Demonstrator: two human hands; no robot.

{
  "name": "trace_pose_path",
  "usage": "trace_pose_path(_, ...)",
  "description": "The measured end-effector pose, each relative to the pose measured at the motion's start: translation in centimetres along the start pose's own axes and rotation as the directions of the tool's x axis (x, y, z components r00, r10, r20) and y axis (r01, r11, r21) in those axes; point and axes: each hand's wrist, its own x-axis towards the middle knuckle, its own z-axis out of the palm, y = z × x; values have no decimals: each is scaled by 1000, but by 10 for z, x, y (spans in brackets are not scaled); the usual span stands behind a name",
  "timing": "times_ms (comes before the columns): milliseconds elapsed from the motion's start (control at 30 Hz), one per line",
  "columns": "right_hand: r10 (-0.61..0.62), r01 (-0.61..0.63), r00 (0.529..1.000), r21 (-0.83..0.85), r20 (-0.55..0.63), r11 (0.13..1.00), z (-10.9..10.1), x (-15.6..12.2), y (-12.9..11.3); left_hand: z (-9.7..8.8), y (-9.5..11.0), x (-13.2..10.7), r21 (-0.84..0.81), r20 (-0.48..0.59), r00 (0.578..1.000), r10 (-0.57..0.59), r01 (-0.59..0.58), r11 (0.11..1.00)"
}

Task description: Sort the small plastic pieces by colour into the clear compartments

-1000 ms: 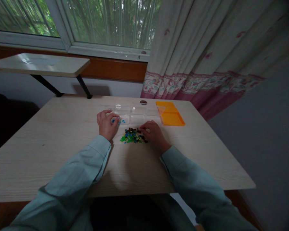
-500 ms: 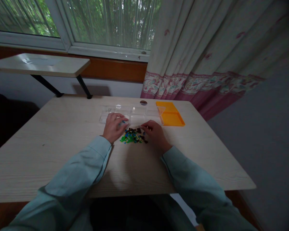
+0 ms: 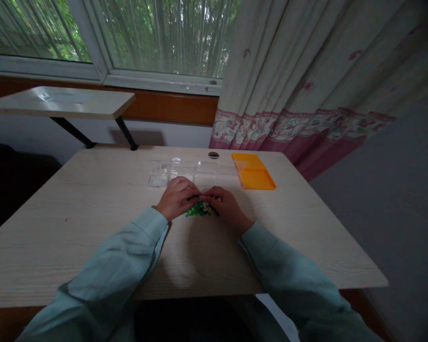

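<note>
Curling, left hand (image 3: 176,197) and right hand (image 3: 225,206) touch pieces (image 3: 199,209).

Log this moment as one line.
left hand: on pile of coloured pieces | right hand: on same pile | clear divided box: behind hands | orange tray: at box's right end | table: under all

**Both hands meeting at centre, palms down**

Left hand (image 3: 176,197) is lying palm down, knuckles up, fingers curling toward the right. Right hand (image 3: 225,206) is mirroring it, fingertips pointing left. The two sets of fingertips are sitting just beside each other, maybe touching. Can't tell if either is pinching. Left forearm (image 3: 121,266) and right forearm (image 3: 281,266), both sleeved, are converging from wide elbows, wrists staying low.
</note>
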Motion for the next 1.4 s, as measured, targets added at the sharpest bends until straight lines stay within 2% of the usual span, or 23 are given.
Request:
trace_pose_path(167,12,-12,1000,-19,8,1000,0,-1,-2,2,-2,-1,-2,-42,999,22,-22,1000)
trace_pose_path(267,-70,69,998,-80,-10,994,-4,1,0,3,-4,-1,2,-44,999,5,-5,1000)
trace_pose_path(367,-194,183,981,-238,-26,954,-18,5,4,4,-7,-2,18,-70,993,-91,93,996)
trace_pose_path(433,-231,226,973,-350,29,909,-30,7,6,4,-10,-3,35,-121,973,-194,200,979)
trace_pose_path(567,-167,257,960,-470,225,844,-50,10,7,1,-18,-4,75,-223,916,-334,358,931)
trace_pose_path(667,-104,235,958,-529,267,815,-56,9,5,-1,-24,-6,84,-272,884,-381,416,905)
trace_pose_path(800,-65,216,957,-547,281,809,-57,8,7,-3,-28,-7,79,-325,849,-416,463,883)
trace_pose_path(1033,-109,295,935,-568,337,769,-52,11,22,-2,-33,-9,79,-348,836,-424,477,875)
trace_pose_path(1267,-122,302,932,-541,342,785,-48,12,27,0,-38,-11,87,-372,803,-466,530,843)
trace_pose_path(1400,-95,290,930,-549,355,784,-44,12,27,0,-40,-12,93,-359,803,-476,538,837)
